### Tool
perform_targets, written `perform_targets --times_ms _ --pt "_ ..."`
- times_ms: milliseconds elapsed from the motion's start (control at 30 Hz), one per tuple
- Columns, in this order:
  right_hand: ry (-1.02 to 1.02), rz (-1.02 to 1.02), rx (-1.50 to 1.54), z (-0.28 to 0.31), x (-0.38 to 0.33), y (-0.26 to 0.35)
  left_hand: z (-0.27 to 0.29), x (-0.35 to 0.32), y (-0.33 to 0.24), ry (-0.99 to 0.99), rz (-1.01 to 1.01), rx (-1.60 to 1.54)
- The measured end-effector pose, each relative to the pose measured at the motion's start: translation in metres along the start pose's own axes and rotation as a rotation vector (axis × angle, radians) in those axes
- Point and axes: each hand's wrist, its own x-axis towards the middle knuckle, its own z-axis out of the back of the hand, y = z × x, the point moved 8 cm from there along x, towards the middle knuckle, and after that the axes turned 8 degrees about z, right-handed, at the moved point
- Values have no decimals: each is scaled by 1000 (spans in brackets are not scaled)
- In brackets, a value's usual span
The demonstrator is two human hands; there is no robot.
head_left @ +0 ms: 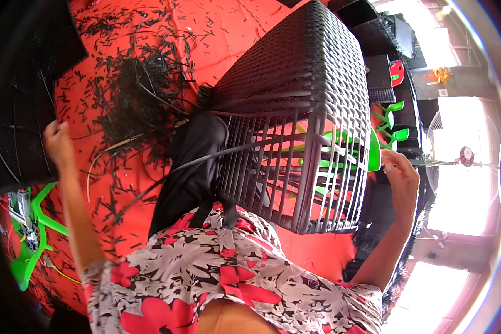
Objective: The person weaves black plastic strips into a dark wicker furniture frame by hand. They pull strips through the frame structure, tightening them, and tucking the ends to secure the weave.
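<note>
Two hands are raised wide apart. Left hand point(57, 143) is closed, pinching a black strip point(167, 175) from the woven black basket point(295, 111) on the lap. Right hand point(402, 178) curls beside the basket's right edge; grip unclear.

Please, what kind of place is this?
Probably a wicker-weaving workshop: a half-woven black plastic-wicker box frame rests on the person's lap, black strip offcuts litter the red floor covering, and finished black woven pieces stand stacked behind.

No packages or screens — seemingly.
</note>
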Motion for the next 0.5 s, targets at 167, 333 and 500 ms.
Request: perform_targets --times_ms 167,333,500 --pt "-26 -123 219 -27 -17 -51 -60 -195 -264 897 -379 -735" --pt "-33 -197 510 -47 -37 -81 -46 -249 -360 1118 -323 -1197" --pt "23 -175 455 -43 -42 -93 -67 -265 -362 1610 -60 -1056"
